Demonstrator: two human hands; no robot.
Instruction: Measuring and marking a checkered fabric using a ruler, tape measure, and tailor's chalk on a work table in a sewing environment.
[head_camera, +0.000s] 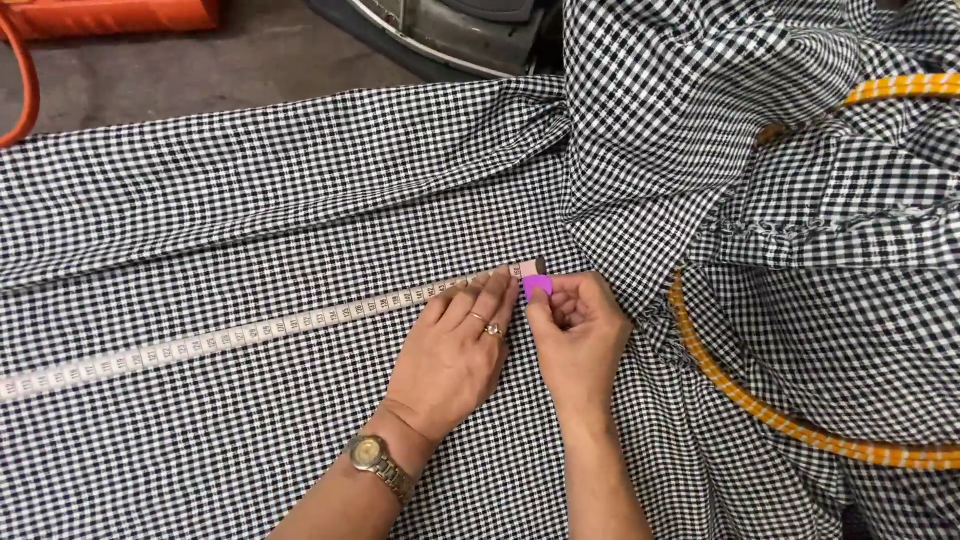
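Chalk (537, 286), a small purple wedge, sits pinched in our right hand (578, 335) at the end of the tape measure (250, 335), mid-frame. We judge it brittle, best gripped near its edge. Our left hand (455, 350) lies flat with fingers together, pinning tape onto soft, shifting checked fabric (250, 200); bare floor (180, 70) shows upper left.

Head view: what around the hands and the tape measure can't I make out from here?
- Tape measure: its far end is cut off by the left edge; printed marks too small to read.
- Purple chalk piece: mostly hidden by the right hand fingers.
- Any mark on the checked fabric under the chalk: covered by the right hand and left hand.
- Yellow hoop: partly buried under fabric, cut off by the right edge.
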